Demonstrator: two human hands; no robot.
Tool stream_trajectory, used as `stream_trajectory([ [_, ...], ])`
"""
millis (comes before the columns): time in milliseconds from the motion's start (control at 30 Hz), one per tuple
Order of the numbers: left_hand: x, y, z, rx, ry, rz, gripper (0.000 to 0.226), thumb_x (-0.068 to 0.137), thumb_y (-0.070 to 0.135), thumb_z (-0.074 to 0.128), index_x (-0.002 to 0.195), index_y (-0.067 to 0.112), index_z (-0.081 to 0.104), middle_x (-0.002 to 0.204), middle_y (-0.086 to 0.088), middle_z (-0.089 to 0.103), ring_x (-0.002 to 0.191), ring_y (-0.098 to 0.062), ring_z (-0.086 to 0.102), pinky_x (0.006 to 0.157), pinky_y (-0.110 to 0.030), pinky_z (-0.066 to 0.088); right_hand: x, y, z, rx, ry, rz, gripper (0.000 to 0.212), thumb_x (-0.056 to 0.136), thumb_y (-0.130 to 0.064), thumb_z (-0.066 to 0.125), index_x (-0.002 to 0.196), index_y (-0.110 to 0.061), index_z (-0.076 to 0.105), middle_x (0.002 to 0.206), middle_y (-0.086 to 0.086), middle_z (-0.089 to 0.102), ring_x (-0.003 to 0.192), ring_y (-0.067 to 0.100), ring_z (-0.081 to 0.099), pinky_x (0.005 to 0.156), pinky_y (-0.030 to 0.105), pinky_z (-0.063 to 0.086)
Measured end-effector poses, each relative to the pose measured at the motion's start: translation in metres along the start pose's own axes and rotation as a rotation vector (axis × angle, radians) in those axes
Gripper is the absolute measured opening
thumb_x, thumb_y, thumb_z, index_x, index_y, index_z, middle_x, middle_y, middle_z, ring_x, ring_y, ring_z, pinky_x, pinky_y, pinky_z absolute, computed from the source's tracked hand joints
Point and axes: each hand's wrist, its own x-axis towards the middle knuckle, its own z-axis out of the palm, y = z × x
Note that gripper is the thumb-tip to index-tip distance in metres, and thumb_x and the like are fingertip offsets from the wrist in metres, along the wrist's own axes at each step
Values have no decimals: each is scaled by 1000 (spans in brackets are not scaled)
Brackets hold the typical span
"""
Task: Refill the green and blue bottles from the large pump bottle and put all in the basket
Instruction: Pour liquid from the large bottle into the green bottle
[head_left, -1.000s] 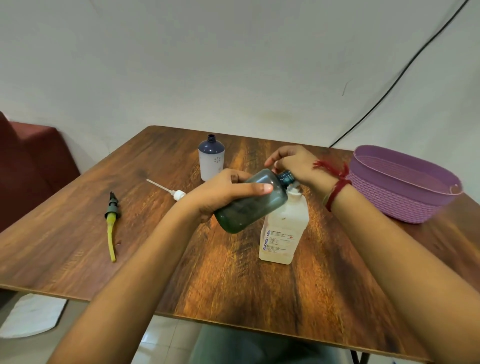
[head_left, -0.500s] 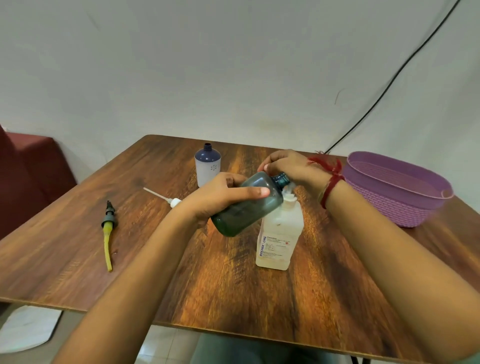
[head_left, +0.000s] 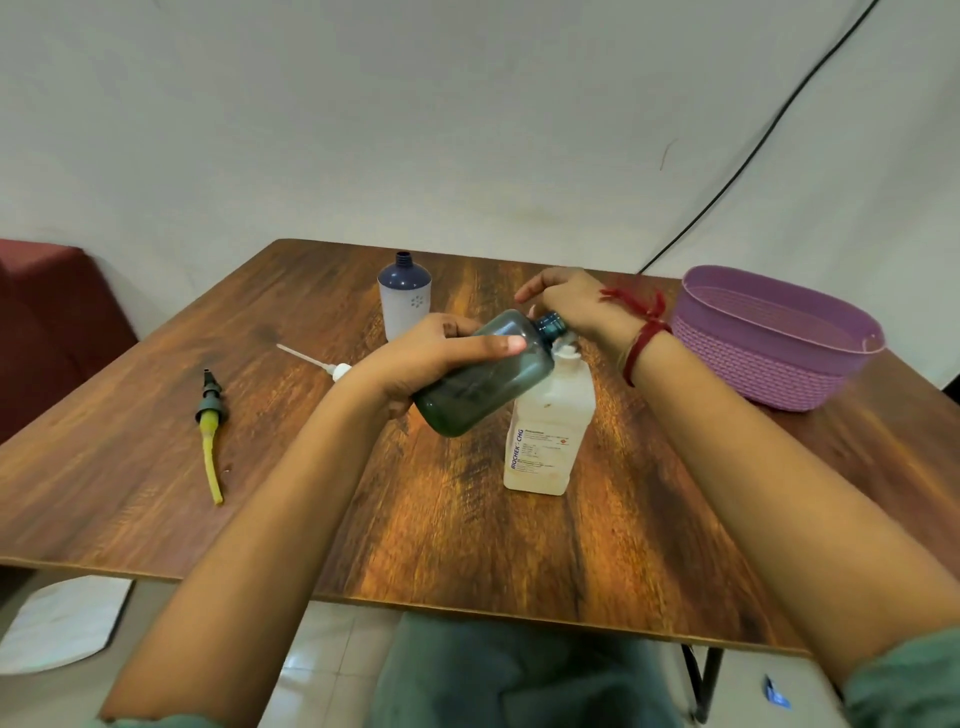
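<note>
The translucent white plastic pump bottle (head_left: 550, 431) is standing upright near the middle of the wooden tabletop (head_left: 467, 545). It is showing blue lettering, "BIOCHEK - CHG", running up its side, and the smaller print beside that is too fine to read. The left hand (head_left: 436, 358) is holding the dark green see-through plastic bottle (head_left: 485, 376) in the air just left of the pump bottle, grip clamped round its body. Its long axis is slanting: the base is pointing down and left, and the open threaded neck is pointing up and right at the white pump spout. The right hand (head_left: 571, 301) is arching over the pump head; I cannot tell whether its grip is closed or only pressing. The uncapped blue-and-white bottle (head_left: 404, 301), bearing a small dotted mark, is standing farther back. The purple woven-pattern plastic basket (head_left: 769, 353) is sitting at the right.
</note>
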Motion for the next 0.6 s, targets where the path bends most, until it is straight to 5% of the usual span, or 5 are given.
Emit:
stream_trajectory([
  [167, -1, 3, 1, -58, 11, -6, 82, 33, 71, 81, 87, 12, 64, 78, -3, 69, 67, -15, 64, 64, -24, 52, 0, -12, -7, -82, -11, -59, 18, 93, -3, 49, 83, -12, 62, 102, 6, 60, 95, 21, 56, 82, 33, 51],
  [333, 0, -3, 3, -23, 21, 4, 84, 39, 68, 81, 94, 7, 66, 84, -5, 70, 72, -18, 66, 67, -26, 53, 0, 3, 1, 1, 5, -27, 32, 91, 2, 44, 71, -17, 61, 83, 3, 59, 70, 18, 55, 51, 24, 44],
  [500, -2, -2, 6, -85, 31, 17, 54, 57, 52, 73, 90, 10, 65, 82, -4, 70, 71, -16, 65, 67, -25, 52, 2, -8, -7, -56, -8, -67, 25, 92, -3, 49, 74, -15, 62, 90, 1, 61, 89, 20, 57, 72, 28, 47],
  [600, -1, -5, 5, -79, 33, 17, 55, 57, 51, 73, 92, 9, 66, 82, -4, 71, 71, -16, 67, 65, -23, 54, 2, -2, -2, -23, -21, -49, 30, 92, 0, 45, 72, -17, 62, 90, 4, 60, 72, 17, 55, 54, 23, 45],
])
